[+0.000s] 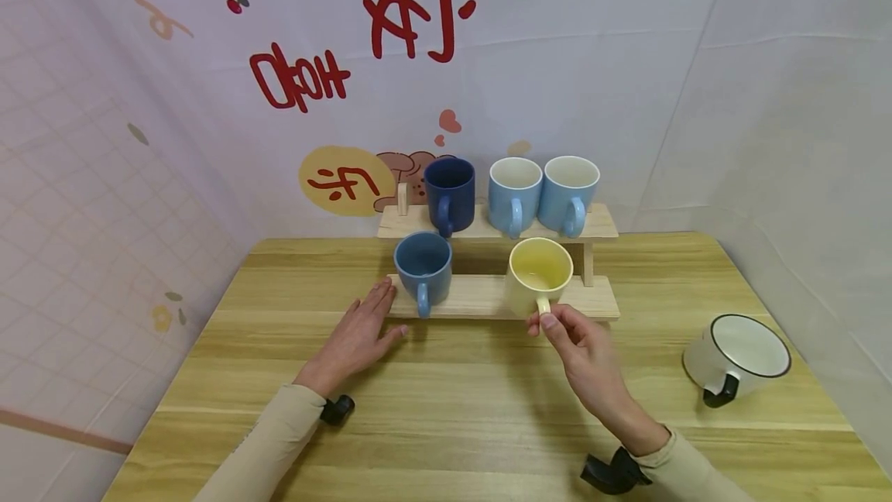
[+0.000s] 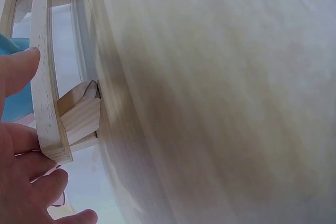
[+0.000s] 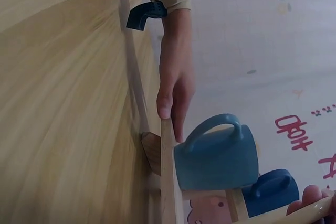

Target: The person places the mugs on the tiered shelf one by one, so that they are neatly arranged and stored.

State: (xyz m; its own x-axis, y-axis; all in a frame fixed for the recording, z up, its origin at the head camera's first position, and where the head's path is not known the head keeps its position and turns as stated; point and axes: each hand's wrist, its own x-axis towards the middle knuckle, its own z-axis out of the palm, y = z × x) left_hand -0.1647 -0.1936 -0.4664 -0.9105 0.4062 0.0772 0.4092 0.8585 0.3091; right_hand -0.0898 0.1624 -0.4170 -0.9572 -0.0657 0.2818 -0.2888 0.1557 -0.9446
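My right hand (image 1: 588, 359) pinches the handle of a pale yellow mug (image 1: 540, 273), which is upright over the right part of the rack's lower shelf. At the far left end of that wooden rack (image 1: 470, 297), my left hand (image 1: 358, 335) rests with fingers fairly straight against the board's end. Its thumb (image 2: 21, 69) lies by the board's front edge in the left wrist view. A grey-blue mug (image 1: 423, 269) stands on the lower shelf close to the left fingers, handle facing me. In the right wrist view the yellow mug shows only as a rim at the bottom corner.
On the upper shelf stand a dark blue mug (image 1: 449, 196) and two light blue mugs, one in the middle (image 1: 514, 196) and one at the right (image 1: 567, 196). A white mug (image 1: 735, 359) with black rim and handle is at the table's right. Printed cloth (image 1: 592, 76) hangs behind.
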